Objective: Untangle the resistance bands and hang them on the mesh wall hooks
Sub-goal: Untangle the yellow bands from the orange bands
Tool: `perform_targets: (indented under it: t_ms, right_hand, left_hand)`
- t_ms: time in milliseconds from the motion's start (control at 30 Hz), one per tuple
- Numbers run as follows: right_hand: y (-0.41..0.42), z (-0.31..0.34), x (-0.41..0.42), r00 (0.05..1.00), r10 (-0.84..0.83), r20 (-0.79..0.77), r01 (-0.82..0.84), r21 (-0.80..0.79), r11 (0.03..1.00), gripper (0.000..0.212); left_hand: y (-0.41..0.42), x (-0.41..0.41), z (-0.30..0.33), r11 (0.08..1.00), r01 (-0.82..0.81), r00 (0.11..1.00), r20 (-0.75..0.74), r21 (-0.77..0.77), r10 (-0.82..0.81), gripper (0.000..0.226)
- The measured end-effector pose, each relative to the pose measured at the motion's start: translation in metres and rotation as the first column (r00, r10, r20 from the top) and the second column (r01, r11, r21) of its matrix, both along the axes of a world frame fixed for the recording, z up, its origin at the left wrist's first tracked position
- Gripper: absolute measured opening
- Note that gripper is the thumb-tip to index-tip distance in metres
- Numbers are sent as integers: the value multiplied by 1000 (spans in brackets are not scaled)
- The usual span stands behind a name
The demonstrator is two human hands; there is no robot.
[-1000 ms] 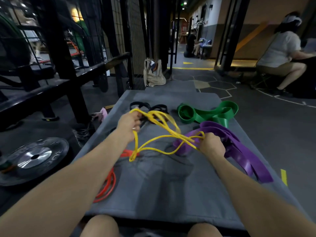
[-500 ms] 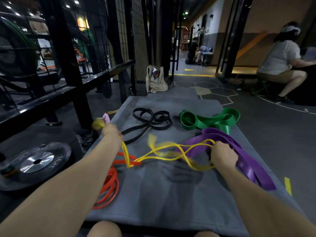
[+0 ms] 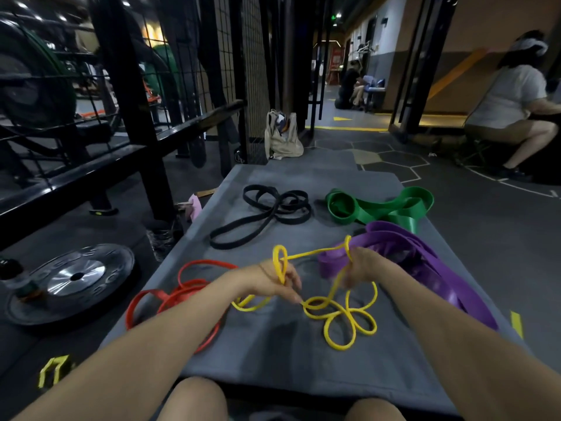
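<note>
I hold the yellow resistance band (image 3: pixel 337 311) in both hands above the grey mat (image 3: pixel 273 354). My left hand (image 3: pixel 267 281) has a loop round it and its fingers (image 3: pixel 293 291) pinch a strand; my right hand (image 3: pixel 361 265) grips another loop, though blur hides exactly how its fingers lie. The band's slack lies coiled on the mat just beside the purple band (image 3: pixel 425 268). If I pull apart now, I think the crossed loops could cinch into a knot, or snag the purple one.
</note>
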State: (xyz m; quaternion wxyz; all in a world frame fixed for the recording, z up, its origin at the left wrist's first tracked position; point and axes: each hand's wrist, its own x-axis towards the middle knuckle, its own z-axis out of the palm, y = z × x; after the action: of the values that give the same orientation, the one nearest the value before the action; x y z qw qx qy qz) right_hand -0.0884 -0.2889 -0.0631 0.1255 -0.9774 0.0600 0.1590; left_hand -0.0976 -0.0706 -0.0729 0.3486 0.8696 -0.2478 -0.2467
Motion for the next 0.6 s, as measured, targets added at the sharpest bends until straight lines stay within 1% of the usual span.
perform_targets:
  t_ms: [33, 67, 133, 167, 200, 267, 333, 367, 400, 433, 467, 500, 567, 600]
  right_hand:
    - [2, 3, 0, 996, 44, -71, -48, -56, 997, 62]
    - [5, 5, -1, 991, 76, -106, -90, -134, 987, 65]
    - [14, 11, 0, 989, 116, -95, -140, -317, 938, 76]
    - [19, 12, 1, 987, 145, -74, -162, -395, 904, 79]
    - [25, 14, 1, 982, 184, -41, -182, -460, 869, 79]
    - [39, 14, 3, 958, 282, 39, -218, -538, 814, 69]
    - [55, 12, 6, 915, 391, 96, -272, -568, 777, 61]
    - [64, 10, 8, 892, 436, 117, -305, -554, 774, 65]
    - [73, 7, 10, 868, 477, 137, -344, -526, 778, 74]
    - [82, 1, 14, 843, 520, 136, -399, -492, 774, 84]
    - [90, -6, 18, 833, 543, 108, -445, -452, 773, 90]
    - [98, -16, 23, 829, 556, 64, -484, -418, 769, 90]
    - [107, -37, 31, 812, 583, 14, -537, -370, 758, 79]
    - [109, -46, 34, 799, 600, 30, -554, -352, 755, 71]
  left_hand:
    - [0, -1, -3, 994, 28, 999, 20, 104, -31, 37]
    - [1, 0, -4, 978, 43, 997, 60, 202, -57, 47]
    - [8, 6, -6, 913, 61, 976, 169, 404, -140, 64]
    - [13, 9, -6, 870, 61, 963, 201, 489, -180, 69]
    - [19, 12, -6, 841, 43, 955, 226, 539, -194, 69]
    - [33, 21, -7, 846, -37, 942, 302, 532, -149, 56]
    - [47, 28, -10, 873, -151, 928, 370, 464, -36, 48]
    - [54, 29, -11, 871, -192, 925, 380, 451, 7, 47]
    - [59, 29, -14, 860, -217, 925, 379, 462, 29, 46]
    - [65, 29, -19, 842, -227, 927, 373, 489, 34, 47]
    - [70, 29, -24, 829, -231, 929, 368, 509, 33, 46]
    - [75, 29, -31, 824, -237, 932, 358, 514, 45, 44]
    - [83, 29, -41, 842, -262, 933, 347, 471, 96, 34]
    - [86, 29, -45, 858, -270, 930, 348, 437, 115, 27]
